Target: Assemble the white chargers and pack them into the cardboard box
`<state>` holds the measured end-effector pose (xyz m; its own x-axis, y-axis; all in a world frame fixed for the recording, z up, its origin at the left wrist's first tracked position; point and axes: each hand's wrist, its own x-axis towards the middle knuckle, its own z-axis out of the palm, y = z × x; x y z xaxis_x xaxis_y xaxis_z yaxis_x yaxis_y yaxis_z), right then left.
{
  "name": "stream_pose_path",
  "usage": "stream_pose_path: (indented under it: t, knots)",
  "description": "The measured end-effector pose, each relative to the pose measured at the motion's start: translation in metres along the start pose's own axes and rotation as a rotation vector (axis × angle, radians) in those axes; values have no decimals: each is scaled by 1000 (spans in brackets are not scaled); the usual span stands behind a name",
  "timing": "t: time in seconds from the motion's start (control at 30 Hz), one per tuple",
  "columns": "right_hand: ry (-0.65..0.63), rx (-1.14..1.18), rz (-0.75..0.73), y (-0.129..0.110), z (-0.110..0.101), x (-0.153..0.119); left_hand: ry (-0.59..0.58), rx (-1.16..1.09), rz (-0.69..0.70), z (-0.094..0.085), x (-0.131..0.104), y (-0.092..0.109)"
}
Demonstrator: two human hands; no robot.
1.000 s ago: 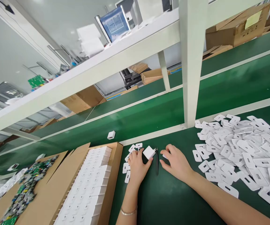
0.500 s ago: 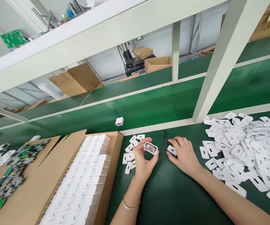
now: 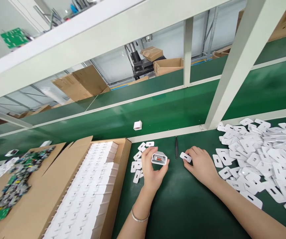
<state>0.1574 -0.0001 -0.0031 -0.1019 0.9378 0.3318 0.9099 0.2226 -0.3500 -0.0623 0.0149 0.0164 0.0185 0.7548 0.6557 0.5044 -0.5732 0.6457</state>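
My left hand (image 3: 152, 171) grips a white charger housing (image 3: 159, 158) between thumb and fingers; its open end faces me and shows a small red-orange part inside. To the right, my right hand (image 3: 200, 165) pinches a white oval cover plate (image 3: 185, 157) with a slot in it, just above the green table. Black tweezers (image 3: 176, 147) lie on the table between the two hands. Several loose white plates (image 3: 137, 165) lie left of my left hand. A large heap of similar white plates (image 3: 259, 159) spreads out on the right.
A cardboard box (image 3: 119, 186) with rows of white housings stands at the left, beside a cardboard sheet (image 3: 42, 192) bearing circuit boards. Beyond the table edge, a white housing (image 3: 138, 125) sits on the green conveyor (image 3: 167, 111). A pale metal post (image 3: 234, 73) rises at the right.
My right hand has picked up the plate that lay by the tweezers and moved slightly right. The housing in my left hand has tilted. The housing on the conveyor has moved right.
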Motion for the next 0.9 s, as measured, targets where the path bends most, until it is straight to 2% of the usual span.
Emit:
stream_pose_path:
  t: [0.1, 0.2, 0.3, 0.4, 0.5, 0.6, 0.73, 0.8, 0.9]
  knots:
    - [83, 141, 62, -8, -7, 0, -86, 31, 70, 1, 2, 0]
    - [206, 316, 56, -21, -15, -2, -215, -7, 23, 7, -1, 1]
    - [318, 417, -35, -33, -18, -5, -318, 27, -93, 15, -8, 6]
    - [379, 458, -141, -38, -16, -7, -337, 89, -110, 19, -13, 11]
    - [390, 480, -201, -38, -14, -8, -321, 152, -63, 20, -14, 14]
    - [366, 495, -212, -39, -13, -8, -399, 110, -137, 19, -14, 14]
    - [335, 533, -207, -39, -11, -9, -477, -30, -305, 20, -16, 15]
    - [323, 562, -204, -39, -10, -9, -483, -127, -323, 21, -18, 18]
    - [329, 596, -188, -37, -9, -9, -503, -274, -273, 21, -19, 22]
